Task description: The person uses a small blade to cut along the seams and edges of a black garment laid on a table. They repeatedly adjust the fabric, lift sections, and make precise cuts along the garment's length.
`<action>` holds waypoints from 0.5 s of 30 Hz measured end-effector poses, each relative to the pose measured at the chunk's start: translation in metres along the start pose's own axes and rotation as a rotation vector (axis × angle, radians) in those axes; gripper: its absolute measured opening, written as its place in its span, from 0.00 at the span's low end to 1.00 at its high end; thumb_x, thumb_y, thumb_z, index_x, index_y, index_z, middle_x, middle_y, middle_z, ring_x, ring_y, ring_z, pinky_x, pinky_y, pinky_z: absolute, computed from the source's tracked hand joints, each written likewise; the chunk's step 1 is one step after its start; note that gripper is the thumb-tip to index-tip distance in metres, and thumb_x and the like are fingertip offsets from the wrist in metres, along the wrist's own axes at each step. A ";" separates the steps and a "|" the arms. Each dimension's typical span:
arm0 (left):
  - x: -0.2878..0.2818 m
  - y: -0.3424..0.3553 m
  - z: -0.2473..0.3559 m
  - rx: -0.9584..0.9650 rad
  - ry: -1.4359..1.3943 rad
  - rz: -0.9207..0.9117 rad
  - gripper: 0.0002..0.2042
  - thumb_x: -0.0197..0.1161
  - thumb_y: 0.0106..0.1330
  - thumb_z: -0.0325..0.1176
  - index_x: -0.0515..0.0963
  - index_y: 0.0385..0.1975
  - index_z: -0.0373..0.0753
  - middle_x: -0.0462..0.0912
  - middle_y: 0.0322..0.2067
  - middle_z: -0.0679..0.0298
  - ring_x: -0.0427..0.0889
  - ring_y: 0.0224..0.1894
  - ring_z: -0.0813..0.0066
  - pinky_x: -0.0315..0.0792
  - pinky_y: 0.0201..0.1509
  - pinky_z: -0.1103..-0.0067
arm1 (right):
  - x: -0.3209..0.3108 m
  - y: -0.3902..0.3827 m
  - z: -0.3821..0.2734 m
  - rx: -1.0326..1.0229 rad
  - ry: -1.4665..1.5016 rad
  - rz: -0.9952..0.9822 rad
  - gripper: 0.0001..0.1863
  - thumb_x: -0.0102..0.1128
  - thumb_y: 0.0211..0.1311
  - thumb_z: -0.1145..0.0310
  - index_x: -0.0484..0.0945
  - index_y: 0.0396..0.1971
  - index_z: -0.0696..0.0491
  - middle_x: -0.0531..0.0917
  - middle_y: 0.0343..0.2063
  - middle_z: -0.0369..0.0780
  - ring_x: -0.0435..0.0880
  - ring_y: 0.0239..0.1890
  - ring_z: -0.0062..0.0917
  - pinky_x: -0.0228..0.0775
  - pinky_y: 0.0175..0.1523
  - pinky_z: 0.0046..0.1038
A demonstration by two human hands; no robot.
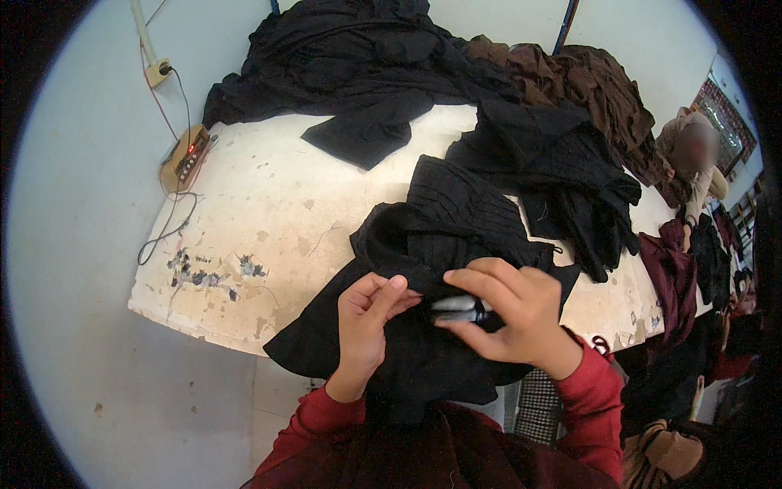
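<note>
A black garment (489, 200) with pleated or ribbed stitching lies across the near edge of the table, and its lower part hangs down in front of me. My left hand (368, 316) is closed, pinching an edge of this garment between thumb and fingers. Just to the right, my right hand (517, 314) curls round small silver thread snips (456, 308), blurred by motion. The blades point left, toward my left fingertips, close above the cloth. Whether a thread lies between the blades is too small to tell.
The worn white table (236, 204) has peeling patches. Black cloth (342, 57) and brown cloth (586, 81) are heaped at its far side, with another black garment (554, 163) nearer. A corded control box (186, 159) sits at the left edge. A person (692, 155) is at the right.
</note>
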State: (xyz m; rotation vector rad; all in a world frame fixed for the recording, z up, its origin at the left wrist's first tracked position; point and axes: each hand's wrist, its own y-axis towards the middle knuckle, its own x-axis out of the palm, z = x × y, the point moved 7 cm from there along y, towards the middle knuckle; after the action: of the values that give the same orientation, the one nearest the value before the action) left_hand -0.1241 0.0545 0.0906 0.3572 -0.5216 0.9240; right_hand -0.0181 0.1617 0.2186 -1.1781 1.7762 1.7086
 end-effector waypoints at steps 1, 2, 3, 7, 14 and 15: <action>0.002 0.000 0.000 0.001 0.003 0.009 0.08 0.58 0.69 0.30 0.77 0.30 0.33 0.84 0.28 0.58 0.84 0.31 0.76 0.80 0.43 0.78 | 0.006 -0.004 -0.001 0.016 -0.016 -0.008 0.19 0.73 0.42 0.65 0.82 0.39 0.48 0.82 0.25 0.36 0.80 0.22 0.24 0.67 0.26 0.24; 0.003 0.000 0.000 0.002 0.006 0.018 0.08 0.58 0.69 0.30 0.77 0.30 0.32 0.84 0.27 0.58 0.84 0.30 0.76 0.80 0.41 0.80 | 0.015 -0.009 0.000 0.032 -0.030 -0.016 0.19 0.73 0.42 0.66 0.82 0.39 0.49 0.82 0.25 0.37 0.80 0.22 0.25 0.69 0.27 0.24; 0.004 -0.001 0.004 0.027 0.119 0.027 0.08 0.59 0.69 0.31 0.78 0.31 0.33 0.84 0.31 0.57 0.84 0.34 0.74 0.78 0.44 0.78 | 0.027 -0.016 0.006 0.035 -0.018 0.045 0.23 0.69 0.40 0.68 0.81 0.43 0.47 0.81 0.26 0.34 0.79 0.21 0.25 0.69 0.25 0.25; 0.018 -0.005 0.051 0.524 0.780 0.077 0.10 0.64 0.63 0.38 0.79 0.34 0.37 0.79 0.47 0.56 0.74 0.54 0.64 0.64 0.60 0.66 | 0.055 -0.028 0.037 0.243 0.610 0.015 0.14 0.68 0.51 0.71 0.83 0.40 0.53 0.82 0.27 0.36 0.81 0.26 0.21 0.69 0.30 0.21; 0.036 0.018 0.051 0.650 1.006 -0.399 0.12 0.72 0.52 0.39 0.75 0.25 0.46 0.82 0.41 0.70 0.66 0.62 0.58 0.34 0.70 0.50 | 0.068 -0.036 0.053 0.653 1.136 -0.140 0.10 0.65 0.60 0.69 0.83 0.37 0.60 0.84 0.31 0.34 0.77 0.35 0.12 0.69 0.40 0.19; 0.034 0.020 0.047 0.613 0.926 -0.415 0.12 0.73 0.51 0.38 0.74 0.24 0.45 0.83 0.36 0.71 0.69 0.59 0.61 0.35 0.70 0.50 | 0.068 -0.037 0.054 0.665 1.107 -0.155 0.10 0.65 0.60 0.70 0.83 0.38 0.60 0.84 0.31 0.34 0.78 0.35 0.13 0.69 0.41 0.19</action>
State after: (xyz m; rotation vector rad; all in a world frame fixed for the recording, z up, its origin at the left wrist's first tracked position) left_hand -0.1366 0.0641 0.1502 0.5108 0.6835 0.7231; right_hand -0.0413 0.1969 0.1342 -1.9824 2.4072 0.1821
